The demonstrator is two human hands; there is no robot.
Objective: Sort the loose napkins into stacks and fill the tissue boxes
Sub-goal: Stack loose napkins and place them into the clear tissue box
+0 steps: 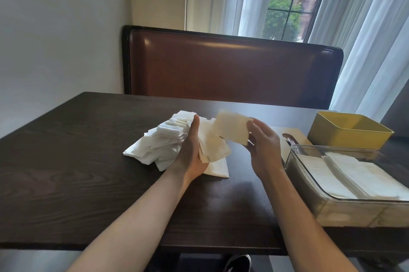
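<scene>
Pinching napkin (231,128) between right fingers (251,126)

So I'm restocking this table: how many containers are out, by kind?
Yellow box: 1
Clear box holding napkin stacks: 1
Total: 2
</scene>
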